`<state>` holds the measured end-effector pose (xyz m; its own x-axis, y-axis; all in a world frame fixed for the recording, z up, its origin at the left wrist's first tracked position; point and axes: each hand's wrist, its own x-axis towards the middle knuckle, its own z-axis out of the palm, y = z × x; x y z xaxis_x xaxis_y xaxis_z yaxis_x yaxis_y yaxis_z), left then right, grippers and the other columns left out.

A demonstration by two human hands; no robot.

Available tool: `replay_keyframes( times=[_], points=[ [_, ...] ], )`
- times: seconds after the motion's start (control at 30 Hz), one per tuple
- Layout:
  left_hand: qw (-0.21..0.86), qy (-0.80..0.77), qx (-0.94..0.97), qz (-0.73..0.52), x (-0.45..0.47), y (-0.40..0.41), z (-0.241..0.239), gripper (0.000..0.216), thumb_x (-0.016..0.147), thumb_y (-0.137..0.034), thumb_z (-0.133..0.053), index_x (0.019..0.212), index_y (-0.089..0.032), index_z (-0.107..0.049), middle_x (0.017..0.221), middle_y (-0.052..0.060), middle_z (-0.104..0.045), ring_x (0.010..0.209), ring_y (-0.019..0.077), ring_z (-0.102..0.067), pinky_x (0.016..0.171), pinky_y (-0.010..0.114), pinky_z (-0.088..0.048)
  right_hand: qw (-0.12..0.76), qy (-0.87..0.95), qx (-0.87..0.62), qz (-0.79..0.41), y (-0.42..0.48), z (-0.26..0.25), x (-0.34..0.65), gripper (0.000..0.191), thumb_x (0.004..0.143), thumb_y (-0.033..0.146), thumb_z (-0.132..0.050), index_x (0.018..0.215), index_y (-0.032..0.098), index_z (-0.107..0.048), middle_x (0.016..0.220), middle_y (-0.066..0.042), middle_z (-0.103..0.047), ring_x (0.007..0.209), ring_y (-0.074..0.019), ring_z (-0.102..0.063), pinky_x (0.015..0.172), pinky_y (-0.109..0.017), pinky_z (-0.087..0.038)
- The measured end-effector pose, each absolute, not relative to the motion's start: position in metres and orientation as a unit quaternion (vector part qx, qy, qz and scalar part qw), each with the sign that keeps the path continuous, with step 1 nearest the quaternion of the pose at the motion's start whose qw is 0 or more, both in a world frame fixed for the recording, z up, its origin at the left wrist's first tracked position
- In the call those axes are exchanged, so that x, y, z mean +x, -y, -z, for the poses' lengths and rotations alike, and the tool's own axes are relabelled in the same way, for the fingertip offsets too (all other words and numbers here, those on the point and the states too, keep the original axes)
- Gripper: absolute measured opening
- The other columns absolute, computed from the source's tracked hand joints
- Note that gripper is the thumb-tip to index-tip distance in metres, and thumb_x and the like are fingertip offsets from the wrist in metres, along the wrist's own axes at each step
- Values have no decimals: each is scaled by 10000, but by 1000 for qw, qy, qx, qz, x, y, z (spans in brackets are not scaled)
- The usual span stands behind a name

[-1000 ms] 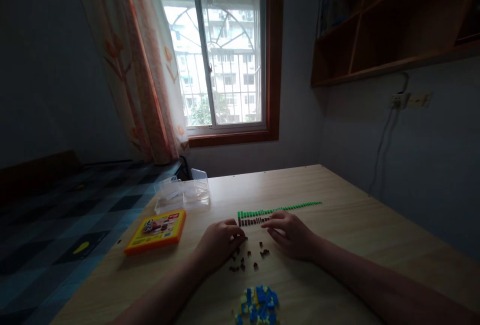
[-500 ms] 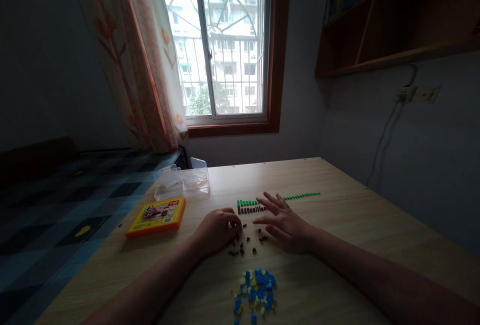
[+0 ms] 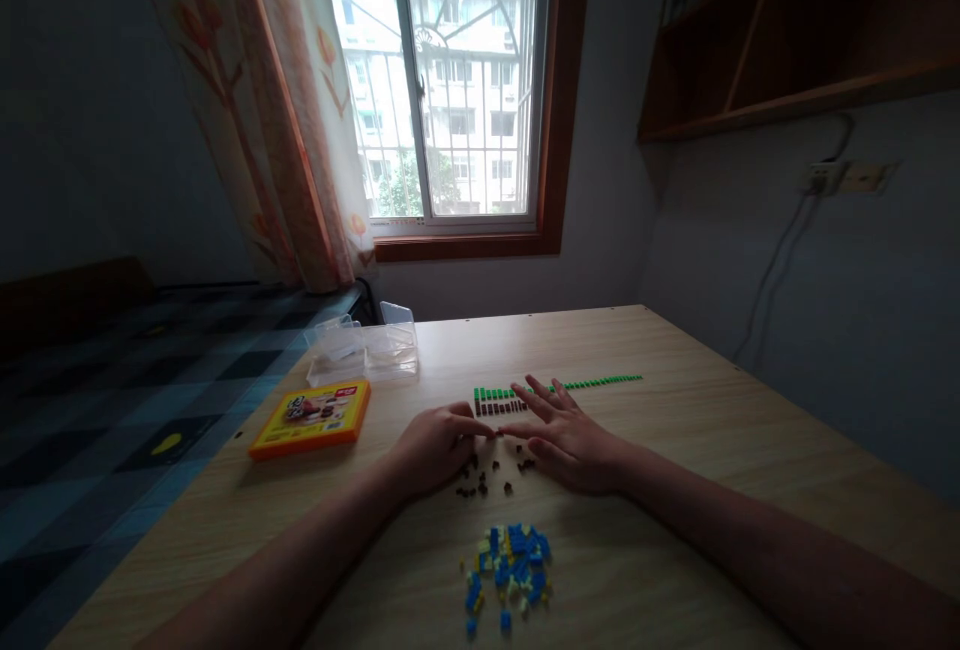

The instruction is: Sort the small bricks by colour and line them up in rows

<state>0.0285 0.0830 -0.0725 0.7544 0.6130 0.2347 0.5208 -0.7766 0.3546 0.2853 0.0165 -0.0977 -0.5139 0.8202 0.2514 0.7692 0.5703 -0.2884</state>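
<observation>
My left hand (image 3: 441,445) rests on the table with its index finger stretched out and the other fingers loosely curled. That fingertip reaches a small brown building brick (image 3: 500,432), which lies between it and the fingertips of my right hand (image 3: 566,442). My right hand lies open, fingers spread, partly covering a row of brown bricks (image 3: 491,409) and a long row of green bricks (image 3: 600,383). Loose brown bricks (image 3: 482,483) are scattered between and below both hands. Closer to me is a pile of blue and yellow bricks (image 3: 517,560).
An orange and yellow box (image 3: 311,420) lies flat at the left of the wooden table (image 3: 675,490). Behind it stands a clear plastic case (image 3: 364,350) with its lid up. A bed with a checked cover (image 3: 172,370) adjoins the left side.
My left index finger has stretched out to the right, toward the small brown brick. The right hand stays spread and has shifted only slightly. The view has tilted a little.
</observation>
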Motion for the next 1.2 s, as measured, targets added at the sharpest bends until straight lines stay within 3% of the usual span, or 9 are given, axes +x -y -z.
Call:
replay_keyframes(
  times=[0.23,0.43,0.6,1.07,1.13,1.2],
  points=[
    [133,-303,927,-175,27,-85,74,395,799,-136,-499,1004,-289,-800,981,28,-725,824,169,-668,791,257,-506,202,855,-473,-68,-17,100,285,417,1053,446,-336,1365,367,-600,1645,-38,-234,1537,-314,-97,1192,-636,-97],
    [154,-315,914,-206,24,-83,72,413,805,-107,-448,1011,-234,-783,1020,51,-722,839,169,-671,789,259,-518,261,835,-484,19,-17,101,297,220,937,316,-592,1055,317,-778,1546,-69,-445,1505,-327,-237,1172,-636,-175],
    [161,-314,907,-230,21,-86,76,391,838,-129,-435,1025,-216,-767,1008,60,-717,842,169,-666,767,260,-520,284,811,-508,57,-19,102,306,106,845,270,-684,820,264,-786,1502,-65,-500,1479,-336,-292,1165,-632,-193],
    [175,-314,902,-239,17,-92,76,338,944,-247,-434,1111,-209,-726,1052,77,-729,931,200,-685,844,291,-507,272,697,-662,54,-24,97,325,221,857,359,-656,740,200,-755,1486,-104,-507,1456,-365,-294,1143,-595,-244],
    [177,-313,902,-241,16,-92,77,330,950,-259,-440,1107,-212,-726,1052,76,-731,929,199,-685,842,287,-509,284,700,-654,51,-22,93,328,233,882,351,-619,787,197,-767,1468,-112,-526,1427,-348,-350,1143,-556,-276],
    [176,-313,901,-243,16,-93,77,322,952,-273,-448,1108,-215,-723,1060,74,-731,934,200,-686,842,287,-511,285,712,-640,36,-20,89,332,225,898,310,-583,853,202,-775,1359,-111,-620,1300,-295,-511,1089,-454,-381]
  ],
)
